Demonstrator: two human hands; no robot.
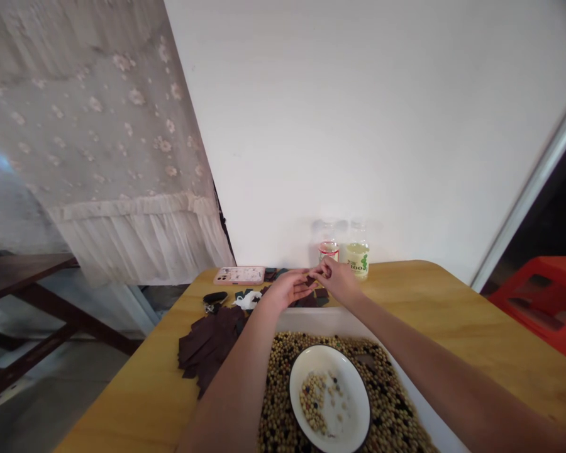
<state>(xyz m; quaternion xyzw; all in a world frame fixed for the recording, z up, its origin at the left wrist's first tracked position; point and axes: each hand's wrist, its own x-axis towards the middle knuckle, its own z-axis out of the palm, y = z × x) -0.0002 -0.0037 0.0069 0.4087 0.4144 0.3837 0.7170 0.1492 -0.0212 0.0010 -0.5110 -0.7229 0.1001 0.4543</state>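
Just past the far edge of a white tray [332, 319], my two hands meet. My left hand [287, 289] has its palm turned up, with thumb and index finger at a small dark brown cloth-like piece [310, 280]. Pinching the same piece from the right is my right hand [337, 278]. The tray holds many tan and black beads [387, 390]. On them rests a white dark-rimmed bowl [353, 409] with some pale and a few dark beads inside. More small dark brown and green squares [321, 293] lie beyond the tray, partly hidden by my hands.
Dark brown strips [212, 340] are piled left of the tray. Behind them are a black key fob [215, 297], a crumpled white item [248, 300] and a pink-edged phone [239, 275]. Two clear bottles [357, 255] stand against the wall. A red stool [542, 302] is at right.
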